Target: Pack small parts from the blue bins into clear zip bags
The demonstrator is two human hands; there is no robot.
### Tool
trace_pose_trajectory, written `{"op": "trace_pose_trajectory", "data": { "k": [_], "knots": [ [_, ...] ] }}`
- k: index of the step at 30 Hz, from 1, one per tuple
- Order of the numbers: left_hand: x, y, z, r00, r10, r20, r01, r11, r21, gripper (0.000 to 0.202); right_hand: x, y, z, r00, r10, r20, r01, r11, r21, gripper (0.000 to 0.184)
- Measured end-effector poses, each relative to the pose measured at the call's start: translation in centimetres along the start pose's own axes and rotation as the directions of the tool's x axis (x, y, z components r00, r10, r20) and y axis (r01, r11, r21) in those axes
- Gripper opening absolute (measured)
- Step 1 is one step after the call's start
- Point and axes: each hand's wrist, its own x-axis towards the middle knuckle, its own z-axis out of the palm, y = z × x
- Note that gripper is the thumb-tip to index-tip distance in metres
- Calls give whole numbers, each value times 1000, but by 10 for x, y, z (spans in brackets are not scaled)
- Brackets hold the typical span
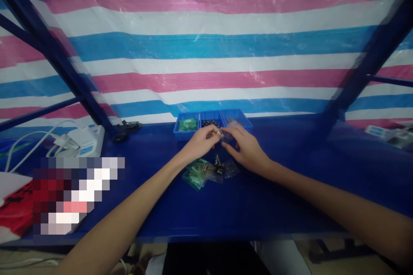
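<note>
Two bare hands, at work over the tabletop (pixel 274 215). Left hand (pixel 206 138): thumb and fingers pinched on a small clear packet (pixel 220 134). Right hand (pixel 245 145): thumb and forefinger at the same packet, spread around its near side; whether this grip is clamped cannot be told. The packet is held up just in front of the tray; its contents are too small to make out.

One blue tray (pixel 185 134), three compartments: green packets (pixel 188 124) at left, small dark parts (pixel 209 123) in the middle, clear plastic pieces (pixel 232 122) at right, partly behind the right hand.

One loose group on the tabletop, below the hands: green bags (pixel 195 176), clear bags (pixel 214 173) with brass-coloured and dark pieces.

Status, as judged: partway — one packet in hand, not set down; all three compartments stocked. Whether the loose group is finished or waiting cannot be told.
</note>
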Motion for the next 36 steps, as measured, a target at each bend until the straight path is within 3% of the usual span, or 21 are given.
{"op": "trace_pose_trajectory", "data": {
  "k": [5, 8, 12, 15, 18, 22, 26, 29, 32, 36],
  "knots": [
    [-2, 0, 4, 998, 13, 64, -11, 999, -32, 16, 6, 1, -11, 994, -52, -92, 52, 999, -4, 28],
    [-2, 0, 4, 999, 10, 45, -10, 1000, -19, 32, 15, 12, -22, 990, 7, -141, -18, 997, -76, 29],
    [-2, -3, 2, 998, 58, 10, -59, 987, 148, 27, 35, 44, -30, 978, 109, -178, -132, 983, -126, 28],
    [-2, -3, 0, 997, 80, 13, -81, 973, 216, 23, 45, 70, -26, 958, 191, -215, -241, 941, -239, 42],
    [-3, -2, -2, 996, 94, 10, -93, 960, 264, 22, 44, 79, -24, 941, 232, -247, -308, 888, -342, 58],
    [-4, 0, -13, 993, 89, 78, -114, 903, 414, 19, 31, 57, -31, 972, 115, -206, -180, 926, -330, 39],
    [-4, 0, -26, 952, -53, 300, -83, 903, 422, 24, 21, 21, -31, 999, -32, -21, 24, 952, -304, 30],
    [-4, -4, -26, 941, -66, 331, -76, 914, 398, 25, 18, 17, -27, 1000, 3, 30, 10, 905, -425, 34],
    [-5, -7, -21, 964, -25, 264, -88, 909, 407, 19, 20, 42, -28, 997, 74, -15, -72, 867, -493, 45],
    [-6, -6, -17, 976, 16, 218, -109, 900, 422, 18, 22, 84, -31, 990, 141, -2, -129, 904, -408, 52]
  ]
}}
